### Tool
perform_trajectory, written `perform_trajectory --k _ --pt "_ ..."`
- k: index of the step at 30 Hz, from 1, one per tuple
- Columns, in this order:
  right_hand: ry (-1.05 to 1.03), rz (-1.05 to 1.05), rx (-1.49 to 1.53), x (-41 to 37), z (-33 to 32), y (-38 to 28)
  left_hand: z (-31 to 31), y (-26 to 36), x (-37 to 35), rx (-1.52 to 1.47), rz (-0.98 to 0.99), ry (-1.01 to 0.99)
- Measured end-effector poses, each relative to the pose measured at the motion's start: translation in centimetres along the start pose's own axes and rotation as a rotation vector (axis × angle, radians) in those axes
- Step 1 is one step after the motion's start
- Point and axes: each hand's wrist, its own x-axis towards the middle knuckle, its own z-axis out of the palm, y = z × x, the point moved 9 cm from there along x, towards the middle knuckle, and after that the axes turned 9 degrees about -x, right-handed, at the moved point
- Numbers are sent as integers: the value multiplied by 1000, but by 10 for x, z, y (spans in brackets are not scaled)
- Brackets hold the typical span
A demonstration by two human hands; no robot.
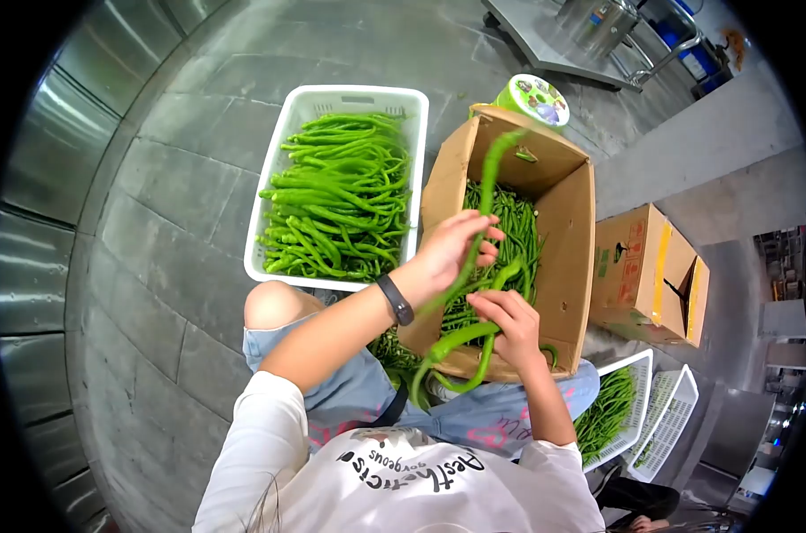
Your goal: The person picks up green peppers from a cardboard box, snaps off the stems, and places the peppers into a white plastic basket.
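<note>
My left hand [447, 253], with a dark band at the wrist, is closed around a long green chili pepper [491, 169] that points up and away, slightly blurred. Close by on the right, my right hand [512, 327] pinches several curved green chili peppers [456, 340], which hang toward my lap. Both hands are over the near side of an open cardboard box [567, 249]. Thin green pods or stems [516, 222] lie inside it. To the left, a white plastic crate [421, 151] holds many long green peppers [341, 195] laid mostly side by side.
Behind the open box stands a round tub [536, 99]. A second cardboard box [629, 266] sits to the right. White baskets [644, 382] with green peppers stand at lower right, near another person's hand [649, 524]. A metal trolley [545, 35] is at the back.
</note>
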Motion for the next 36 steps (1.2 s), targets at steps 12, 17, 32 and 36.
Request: perform_trajectory --k 12,17,32,36 --pt "-185 -240 -129 24 12 -19 -12 -23 -43 184 -231 -173" --pt "-233 38 207 27 28 -2 -2 -9 -49 305 -138 -256" --pt "-571 521 410 -10 87 15 -5 0 -47 305 35 -194" --pt "-120 665 1014 6 50 48 -10 -3 -48 325 -53 -169"
